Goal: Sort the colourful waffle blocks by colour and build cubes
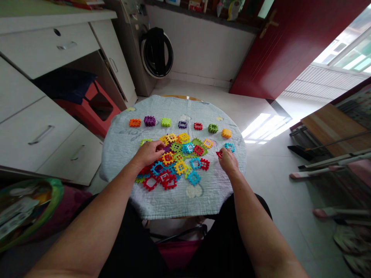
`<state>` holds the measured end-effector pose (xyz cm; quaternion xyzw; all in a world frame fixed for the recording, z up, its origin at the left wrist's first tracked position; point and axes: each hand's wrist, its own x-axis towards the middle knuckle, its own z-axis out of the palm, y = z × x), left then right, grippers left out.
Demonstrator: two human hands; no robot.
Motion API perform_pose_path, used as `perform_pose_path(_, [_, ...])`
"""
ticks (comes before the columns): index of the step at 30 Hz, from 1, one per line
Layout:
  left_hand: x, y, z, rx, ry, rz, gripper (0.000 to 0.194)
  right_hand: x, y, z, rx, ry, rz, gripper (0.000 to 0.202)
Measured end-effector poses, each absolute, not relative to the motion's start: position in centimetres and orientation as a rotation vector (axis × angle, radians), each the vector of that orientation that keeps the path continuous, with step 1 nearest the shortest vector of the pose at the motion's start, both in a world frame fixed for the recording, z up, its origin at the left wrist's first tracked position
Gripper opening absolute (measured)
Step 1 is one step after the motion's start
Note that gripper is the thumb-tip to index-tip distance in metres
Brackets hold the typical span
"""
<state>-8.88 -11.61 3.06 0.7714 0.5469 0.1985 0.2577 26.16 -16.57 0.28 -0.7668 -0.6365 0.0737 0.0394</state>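
My right hand (pixel 229 161) pinches a small red interlocking plastic block (pixel 218 154) just above the cloth, right of the pile. At the pile's left side is my left hand (pixel 149 153), its fingers curled together by a purple piece (pixel 167 148); what they hold, if anything, is hidden. Flat, notched square blocks lie heaped in the middle, among them a yellow one (pixel 180 167), a red frame (pixel 150 183) and a blue frame (pixel 194 178). Behind them, small stacks sorted by colour form a curved row: orange (pixel 135 122), purple (pixel 150 121), green (pixel 213 128) and others.
A pale patterned cloth (pixel 211 193) covers the round table. Left stand white drawers (pixel 34 116), a red stool (pixel 101 104) and a bin (pixel 55 200). Behind are a washing machine (pixel 145 58) with its door ajar and a red door (pixel 278 46). Folded furniture (pixel 342 127) is at right.
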Motion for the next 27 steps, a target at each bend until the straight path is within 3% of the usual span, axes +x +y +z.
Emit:
perform_pose_path(4, [-9.1,-11.5,2.9,2.085,1.477,0.537,0.027,26.3,-17.0,0.1,-2.157,-2.129,0.382,0.033])
perform_pose_path(7, [-9.1,-11.5,2.8,2.097,1.482,0.533,0.026,27.1,-16.9,0.0,-2.094,-2.059,0.490,0.032])
perform_pose_path(11, [-7.6,-12.1,2.8,2.185,1.467,0.612,0.023,27.2,-16.4,-0.3,-2.162,-2.002,0.364,0.033])
perform_pose_path(16, [-3.0,-15.5,2.4,2.449,1.159,0.634,0.022,25.4,-16.0,-0.6,-2.299,-2.090,0.388,0.030])
perform_pose_path(20, [0.3,-18.9,1.0,2.615,1.002,0.429,0.036,24.5,-15.5,0.1,-2.353,-1.983,0.345,0.037])
perform_pose_path(23, [1.7,-20.4,-0.6,2.680,1.019,0.311,0.049,23.6,-14.8,0.5,-2.173,-1.913,0.307,0.047])
perform_pose_path(27, [2.1,-20.7,-1.9,2.710,1.038,0.274,0.052,21.7,-13.3,0.3,-1.913,-1.999,0.301,0.046])
